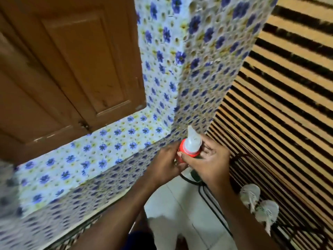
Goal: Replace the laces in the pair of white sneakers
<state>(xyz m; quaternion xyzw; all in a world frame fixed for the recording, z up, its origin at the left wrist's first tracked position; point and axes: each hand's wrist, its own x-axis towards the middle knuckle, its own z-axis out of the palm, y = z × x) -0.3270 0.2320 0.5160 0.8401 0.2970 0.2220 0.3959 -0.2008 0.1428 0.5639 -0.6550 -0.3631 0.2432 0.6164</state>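
Both my hands hold a small red bottle (187, 150) with a clear pointed cap in mid-air. My left hand (165, 163) grips the red body from the left. My right hand (210, 159) curls round it from the right, thumb across the front. Two white sneakers (259, 206) lie on the floor at the lower right, beside the striped rug, well below my hands. Their laces are too blurred to make out.
A floral-covered mattress or bed (108, 156) fills the left and centre. A brown wooden door (68, 69) is behind it. A black-and-tan striped rug (279, 105) covers the right. Black cables (207, 193) run over the white tiled floor (173, 213).
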